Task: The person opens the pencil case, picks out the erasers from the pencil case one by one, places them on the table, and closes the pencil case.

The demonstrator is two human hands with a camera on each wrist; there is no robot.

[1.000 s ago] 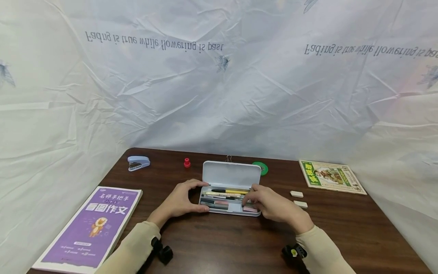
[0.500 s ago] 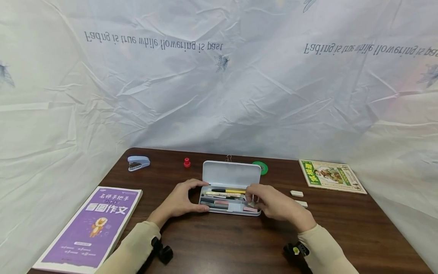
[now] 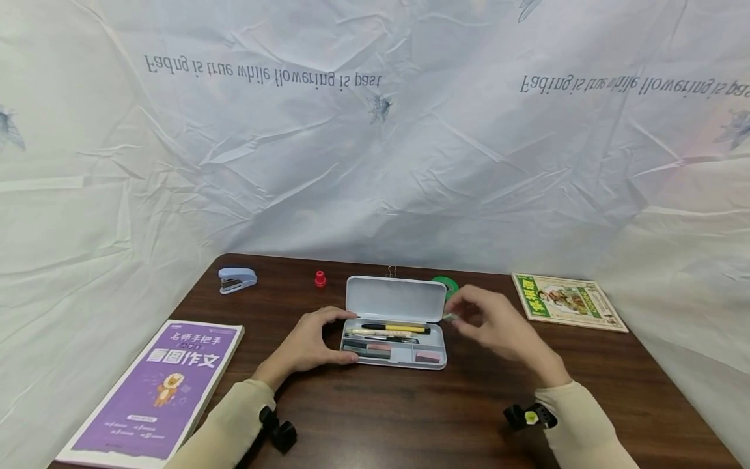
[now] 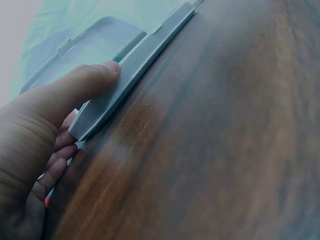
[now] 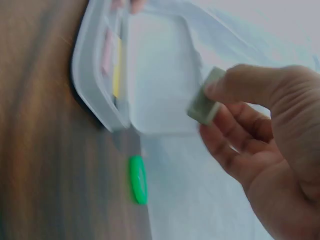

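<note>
Between right hand [image 5: 260, 145] fingertips (raised): eraser [image 5: 205, 103]

Cream long sleeves [image 3: 231, 423], black wrist-mounted cameras [image 3: 280, 430], bare hands

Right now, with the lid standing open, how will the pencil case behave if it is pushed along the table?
The pencil case looks like rigid plastic, so it should slide as one stiff piece. It is shallow and holds only pens and erasers, so it is probably light. The left hand grips its end; without that, the upright lid might let it tip backward.
</note>
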